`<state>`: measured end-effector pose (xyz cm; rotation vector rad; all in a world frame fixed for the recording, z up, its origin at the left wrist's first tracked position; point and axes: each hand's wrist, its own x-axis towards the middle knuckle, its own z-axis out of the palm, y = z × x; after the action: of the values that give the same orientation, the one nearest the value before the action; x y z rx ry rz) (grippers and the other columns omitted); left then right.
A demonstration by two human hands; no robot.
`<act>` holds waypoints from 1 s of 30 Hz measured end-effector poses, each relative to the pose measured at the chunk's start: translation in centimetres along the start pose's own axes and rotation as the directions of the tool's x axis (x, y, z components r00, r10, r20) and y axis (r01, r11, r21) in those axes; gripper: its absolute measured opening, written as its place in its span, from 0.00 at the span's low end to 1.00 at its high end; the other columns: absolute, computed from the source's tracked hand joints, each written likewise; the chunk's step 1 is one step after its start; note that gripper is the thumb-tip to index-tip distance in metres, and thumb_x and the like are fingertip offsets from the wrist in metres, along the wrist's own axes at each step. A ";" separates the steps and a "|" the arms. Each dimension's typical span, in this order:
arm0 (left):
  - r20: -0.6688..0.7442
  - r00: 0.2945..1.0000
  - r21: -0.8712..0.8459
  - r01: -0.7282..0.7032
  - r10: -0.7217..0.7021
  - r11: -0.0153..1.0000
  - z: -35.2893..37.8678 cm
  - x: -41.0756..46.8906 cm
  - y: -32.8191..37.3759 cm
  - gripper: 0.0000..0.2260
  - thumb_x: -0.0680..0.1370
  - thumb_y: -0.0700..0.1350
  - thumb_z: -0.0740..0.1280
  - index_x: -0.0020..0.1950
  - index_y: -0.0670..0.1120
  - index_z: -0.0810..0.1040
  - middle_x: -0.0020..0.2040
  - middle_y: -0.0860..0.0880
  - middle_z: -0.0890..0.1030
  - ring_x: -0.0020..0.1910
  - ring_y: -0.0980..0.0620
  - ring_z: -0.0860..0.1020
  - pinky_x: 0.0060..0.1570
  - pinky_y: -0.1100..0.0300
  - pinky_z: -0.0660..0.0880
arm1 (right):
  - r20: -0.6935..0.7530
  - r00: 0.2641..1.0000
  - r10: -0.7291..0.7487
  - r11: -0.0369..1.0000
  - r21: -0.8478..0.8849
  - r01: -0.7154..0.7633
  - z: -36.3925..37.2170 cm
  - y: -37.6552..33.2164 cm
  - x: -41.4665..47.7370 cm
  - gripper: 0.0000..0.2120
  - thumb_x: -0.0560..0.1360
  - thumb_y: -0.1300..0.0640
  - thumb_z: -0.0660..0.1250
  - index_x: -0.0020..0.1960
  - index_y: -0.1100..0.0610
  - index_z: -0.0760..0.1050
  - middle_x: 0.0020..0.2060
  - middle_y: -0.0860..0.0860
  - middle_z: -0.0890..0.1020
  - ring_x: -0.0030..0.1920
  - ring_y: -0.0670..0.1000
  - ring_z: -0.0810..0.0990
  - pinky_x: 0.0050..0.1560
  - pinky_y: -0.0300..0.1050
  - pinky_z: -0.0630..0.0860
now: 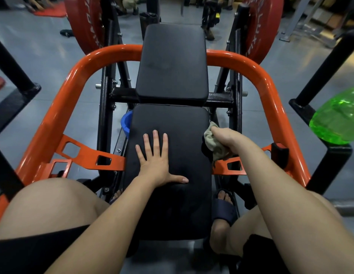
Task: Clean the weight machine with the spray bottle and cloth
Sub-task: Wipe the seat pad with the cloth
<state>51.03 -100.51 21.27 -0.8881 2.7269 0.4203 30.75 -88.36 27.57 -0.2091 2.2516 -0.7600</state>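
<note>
The weight machine has a black seat pad [172, 204] in front of me and a black back pad [172, 62] beyond it, ringed by an orange tube frame [59, 107]. My left hand [158, 161] lies flat on the seat pad with fingers spread. My right hand [227, 137] grips a beige cloth [213, 143] at the seat pad's right edge. A green translucent spray bottle [338, 119] rests on the black frame at the far right, apart from both hands.
Red weight plates [83, 24] hang at the back on both sides. A blue object [126, 123] sits left of the seat under the frame. Black frame bars [328, 64] stand left and right. My knees and a sandalled foot [223, 210] flank the seat.
</note>
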 end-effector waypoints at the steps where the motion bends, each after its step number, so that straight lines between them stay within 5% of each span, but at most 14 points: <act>1: 0.000 1.000 0.000 0.002 -0.002 1.000 0.0 0.0 0.0 0.72 0.56 0.84 0.64 0.73 0.48 0.17 0.70 0.43 0.15 0.69 0.36 0.16 0.69 0.31 0.26 | 0.082 0.996 0.046 0.999 -0.029 -0.044 -0.1 0.0 -0.2 0.22 0.79 0.45 0.53 0.49 0.58 0.79 0.51 0.63 0.84 0.48 0.64 0.84 0.47 0.63 0.82; 5: -0.001 1.000 0.003 0.005 -0.005 1.000 0.0 0.1 0.0 0.72 0.56 0.84 0.64 0.73 0.48 0.17 0.70 0.43 0.15 0.69 0.36 0.16 0.68 0.31 0.25 | 0.176 0.983 0.058 0.997 -0.066 -0.047 -0.5 0.4 -0.2 0.15 0.77 0.52 0.53 0.45 0.56 0.78 0.45 0.60 0.83 0.45 0.62 0.82 0.35 0.59 0.81; 9: -0.001 1.000 0.003 0.007 -0.007 1.000 0.0 0.0 0.0 0.72 0.56 0.84 0.64 0.73 0.48 0.17 0.70 0.43 0.15 0.69 0.36 0.16 0.68 0.31 0.25 | 0.095 0.992 -0.079 0.959 0.279 0.050 0.3 1.0 1.3 0.13 0.75 0.59 0.52 0.36 0.54 0.71 0.32 0.53 0.77 0.27 0.50 0.73 0.31 0.39 0.68; 13: 0.000 1.000 0.000 0.002 -0.002 1.000 0.0 0.0 0.0 0.72 0.56 0.84 0.64 0.73 0.48 0.18 0.70 0.43 0.15 0.69 0.36 0.17 0.68 0.31 0.25 | -0.065 0.957 -0.283 0.830 0.484 0.278 0.8 0.4 1.2 0.14 0.83 0.58 0.57 0.40 0.53 0.72 0.32 0.50 0.75 0.26 0.46 0.70 0.29 0.39 0.62; 17: 0.000 1.000 -0.012 -0.009 0.009 1.000 -0.1 -0.2 -0.1 0.72 0.56 0.84 0.64 0.74 0.49 0.18 0.70 0.43 0.15 0.69 0.36 0.16 0.68 0.31 0.24 | -0.250 0.908 -0.335 0.901 0.196 0.386 1.7 0.0 0.1 0.08 0.81 0.56 0.57 0.50 0.52 0.76 0.38 0.47 0.79 0.41 0.50 0.81 0.43 0.40 0.75; 19: 0.009 1.000 -0.017 -0.011 0.011 1.000 -0.2 -0.3 -0.1 0.72 0.56 0.84 0.64 0.73 0.49 0.18 0.69 0.43 0.14 0.68 0.36 0.16 0.67 0.31 0.24 | -0.236 0.924 -0.299 0.945 0.058 0.321 2.0 0.6 0.1 0.17 0.76 0.46 0.57 0.52 0.54 0.79 0.46 0.53 0.84 0.49 0.58 0.82 0.54 0.50 0.79; 21: 0.013 1.000 -0.015 -0.018 0.018 1.000 -0.4 -0.4 -0.2 0.72 0.56 0.84 0.64 0.73 0.49 0.17 0.69 0.44 0.13 0.68 0.37 0.15 0.68 0.31 0.24 | -0.197 0.949 -0.245 0.965 0.045 0.258 2.0 2.3 1.9 0.26 0.67 0.39 0.56 0.48 0.56 0.82 0.48 0.58 0.86 0.47 0.61 0.84 0.53 0.56 0.82; 25: -0.001 1.000 -0.032 -0.018 0.018 0.999 -0.5 -0.6 -0.2 0.72 0.57 0.84 0.64 0.73 0.49 0.18 0.69 0.44 0.14 0.67 0.37 0.15 0.68 0.31 0.25 | 0.044 0.996 -0.078 0.996 0.057 0.076 1.7 4.1 -1.6 0.13 0.78 0.54 0.61 0.45 0.61 0.80 0.40 0.59 0.84 0.38 0.57 0.82 0.39 0.45 0.81; 28: -0.011 1.000 -0.040 -0.024 0.023 0.999 -0.4 -0.6 -0.4 0.72 0.57 0.83 0.65 0.74 0.48 0.18 0.69 0.43 0.14 0.67 0.37 0.15 0.68 0.31 0.25 | 0.264 0.959 0.101 0.985 -0.162 -0.059 1.6 5.9 -2.3 0.13 0.79 0.58 0.63 0.55 0.67 0.79 0.48 0.63 0.85 0.51 0.63 0.85 0.58 0.60 0.82; 30: -0.021 0.999 -0.045 -0.030 0.029 0.999 -0.2 -0.7 -0.4 0.72 0.57 0.83 0.65 0.74 0.48 0.19 0.70 0.43 0.14 0.68 0.36 0.16 0.69 0.31 0.26 | 0.361 0.905 0.226 0.933 -0.347 -0.095 2.2 6.1 -2.8 0.09 0.80 0.60 0.63 0.54 0.64 0.78 0.50 0.62 0.84 0.52 0.61 0.84 0.61 0.60 0.80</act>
<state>51.77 -100.52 21.61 -0.8691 2.7625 0.4833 34.73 -83.39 24.45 -0.2965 1.9569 -0.2257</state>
